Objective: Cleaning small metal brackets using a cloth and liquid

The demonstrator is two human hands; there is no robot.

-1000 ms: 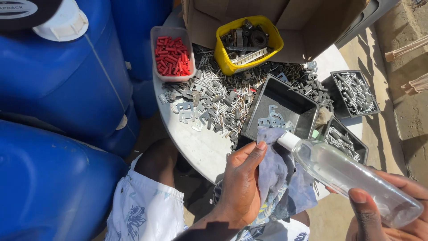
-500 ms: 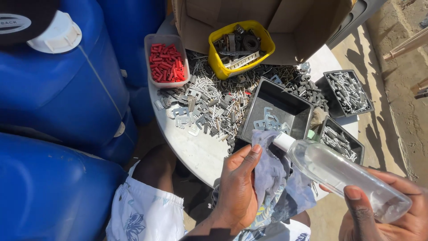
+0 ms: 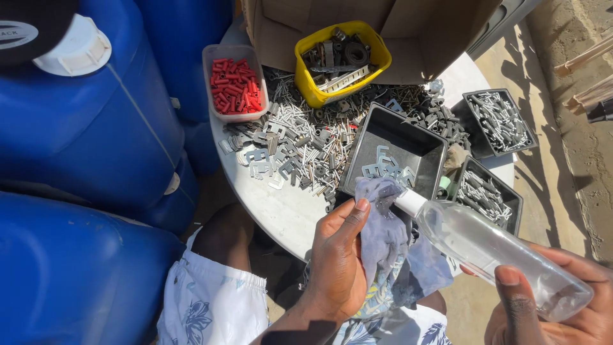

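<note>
My left hand (image 3: 335, 255) holds a bluish-grey cloth (image 3: 383, 236), with the thumb pinning its bunched top. My right hand (image 3: 555, 306) grips a clear plastic bottle (image 3: 491, 252) tilted on its side. The bottle's white neck (image 3: 408, 201) presses against the top of the cloth. Both hands hover over my lap, just in front of the round white table (image 3: 281, 214). A black tray (image 3: 396, 150) with a few small metal brackets sits right behind the cloth.
Loose metal brackets and screws (image 3: 294, 144) are heaped on the table. A yellow tub of parts (image 3: 341, 57), a clear tub of red plugs (image 3: 235, 83), a cardboard box (image 3: 415, 25) and two black trays of screws (image 3: 498, 121) stand around. Blue drums (image 3: 83, 147) crowd the left.
The bottle's neck and the cloth stay pressed together. The bottle has tipped slightly, and my left thumb has shifted on the cloth's top.
</note>
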